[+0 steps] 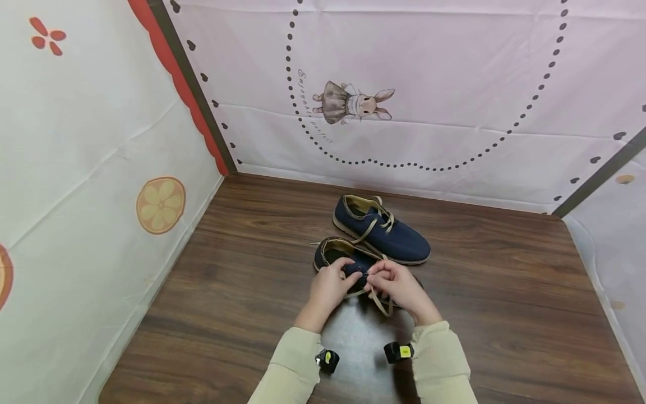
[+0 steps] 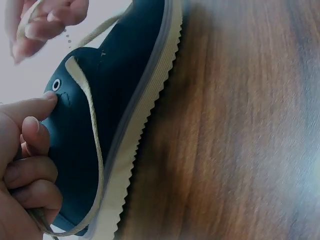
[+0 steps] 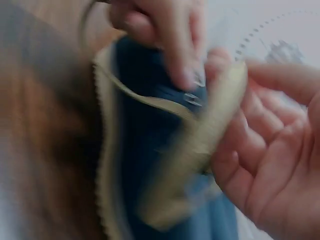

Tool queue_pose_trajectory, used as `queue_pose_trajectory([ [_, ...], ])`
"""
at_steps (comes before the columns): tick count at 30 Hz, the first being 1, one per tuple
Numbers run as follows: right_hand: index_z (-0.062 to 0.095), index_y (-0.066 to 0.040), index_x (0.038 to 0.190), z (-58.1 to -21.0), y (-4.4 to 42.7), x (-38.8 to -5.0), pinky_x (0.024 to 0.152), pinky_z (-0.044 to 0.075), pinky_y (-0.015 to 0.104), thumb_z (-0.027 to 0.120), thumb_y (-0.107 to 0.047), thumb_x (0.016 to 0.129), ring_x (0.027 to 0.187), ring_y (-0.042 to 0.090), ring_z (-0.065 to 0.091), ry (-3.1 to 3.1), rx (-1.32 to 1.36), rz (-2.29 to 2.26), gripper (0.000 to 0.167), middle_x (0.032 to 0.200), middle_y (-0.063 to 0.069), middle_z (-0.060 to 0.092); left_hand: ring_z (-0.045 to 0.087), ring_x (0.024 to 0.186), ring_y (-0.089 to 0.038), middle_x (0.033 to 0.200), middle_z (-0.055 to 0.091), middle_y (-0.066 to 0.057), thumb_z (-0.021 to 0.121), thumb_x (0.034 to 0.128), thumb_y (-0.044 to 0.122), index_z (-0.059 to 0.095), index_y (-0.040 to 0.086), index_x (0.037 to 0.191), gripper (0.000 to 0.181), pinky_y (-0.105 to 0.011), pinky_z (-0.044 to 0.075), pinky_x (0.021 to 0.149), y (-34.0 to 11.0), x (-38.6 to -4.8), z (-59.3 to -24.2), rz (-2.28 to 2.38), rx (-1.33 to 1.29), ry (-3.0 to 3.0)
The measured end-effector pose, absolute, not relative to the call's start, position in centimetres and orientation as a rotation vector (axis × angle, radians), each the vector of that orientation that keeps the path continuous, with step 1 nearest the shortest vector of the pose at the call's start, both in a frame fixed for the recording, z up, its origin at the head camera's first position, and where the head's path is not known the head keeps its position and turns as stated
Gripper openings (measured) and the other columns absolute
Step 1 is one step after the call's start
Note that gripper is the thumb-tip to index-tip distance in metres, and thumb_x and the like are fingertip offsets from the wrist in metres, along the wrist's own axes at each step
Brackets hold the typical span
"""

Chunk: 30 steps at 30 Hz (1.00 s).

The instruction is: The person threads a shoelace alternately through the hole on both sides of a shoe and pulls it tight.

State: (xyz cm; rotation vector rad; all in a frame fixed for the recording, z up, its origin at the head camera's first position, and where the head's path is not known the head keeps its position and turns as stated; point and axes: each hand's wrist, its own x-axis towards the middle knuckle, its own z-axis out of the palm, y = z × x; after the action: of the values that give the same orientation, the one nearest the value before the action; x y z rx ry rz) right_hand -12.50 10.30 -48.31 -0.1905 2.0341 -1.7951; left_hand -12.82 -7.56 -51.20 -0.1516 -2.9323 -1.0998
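Two navy lace-up shoes lie side by side, toes to the right; the nearer shoe (image 1: 359, 257) is between my hands. My left hand (image 1: 325, 289) grips its eyelet flap, a digit pressed beside a metal eyelet (image 2: 56, 85) and the other fingers curled in the left wrist view. A beige shoelace (image 2: 96, 130) comes out of the flap and runs down along the shoe's side. My right hand (image 1: 401, 287) pinches a lace end (image 3: 220, 112) just above the flap; it is blurred in the right wrist view. The right hand hides part of the shoe's toe.
The farther shoe (image 1: 401, 240) sits just behind, its beige lace partly threaded and hanging loose. Both stand on a dark wood-grain surface (image 1: 504, 292). Printed cloth walls (image 1: 429, 73) enclose the back and sides. Each wrist carries a small black camera (image 1: 328, 361).
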Motion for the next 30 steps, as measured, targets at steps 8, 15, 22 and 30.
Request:
queue_pose_trajectory([
  [8,0.038,-0.006,0.085,-50.0,7.5,-11.9,0.048,0.048,0.034,0.070,-0.006,0.082,0.046,0.026,0.057,2.380,0.192,-1.764,0.032,0.063,0.009,0.061,0.049,0.043,-0.007,0.052,0.055,0.007,0.062,0.0889,0.035,0.061,0.010,0.114,0.036,-0.026,0.042,0.049,-7.9,-13.0,-52.0,-1.335,-0.161,-2.902],
  [15,0.044,-0.008,0.081,-50.5,6.6,-11.6,0.045,0.046,0.028,0.072,-0.017,0.082,0.047,0.026,0.059,2.592,0.236,-1.730,0.029,0.060,0.005,0.060,0.048,0.040,-0.011,0.049,0.051,0.005,0.065,0.0865,0.033,0.058,0.009,0.113,0.036,-0.025,0.039,0.043,-8.2,-12.6,-52.5,-1.561,-0.196,-2.868],
  [22,0.056,-0.006,0.098,-49.8,7.9,-11.9,0.050,0.044,0.026,0.063,-0.005,0.086,0.052,0.021,0.059,2.482,0.144,-1.684,0.014,0.068,0.003,0.064,0.047,0.039,-0.009,0.048,0.052,0.006,0.069,0.0794,0.045,0.054,0.009,0.110,0.049,-0.024,0.037,0.040,-7.7,-12.5,-52.6,-1.553,-0.155,-2.898],
  [30,0.052,-0.006,0.097,-49.9,7.5,-12.0,0.054,0.044,0.028,0.068,-0.012,0.084,0.049,0.014,0.054,2.621,0.180,-1.601,0.022,0.064,-0.001,0.060,0.047,0.041,-0.007,0.049,0.052,0.007,0.072,0.0767,0.043,0.054,0.009,0.108,0.049,-0.024,0.037,0.042,-7.3,-12.3,-52.6,-1.442,-0.141,-2.905],
])
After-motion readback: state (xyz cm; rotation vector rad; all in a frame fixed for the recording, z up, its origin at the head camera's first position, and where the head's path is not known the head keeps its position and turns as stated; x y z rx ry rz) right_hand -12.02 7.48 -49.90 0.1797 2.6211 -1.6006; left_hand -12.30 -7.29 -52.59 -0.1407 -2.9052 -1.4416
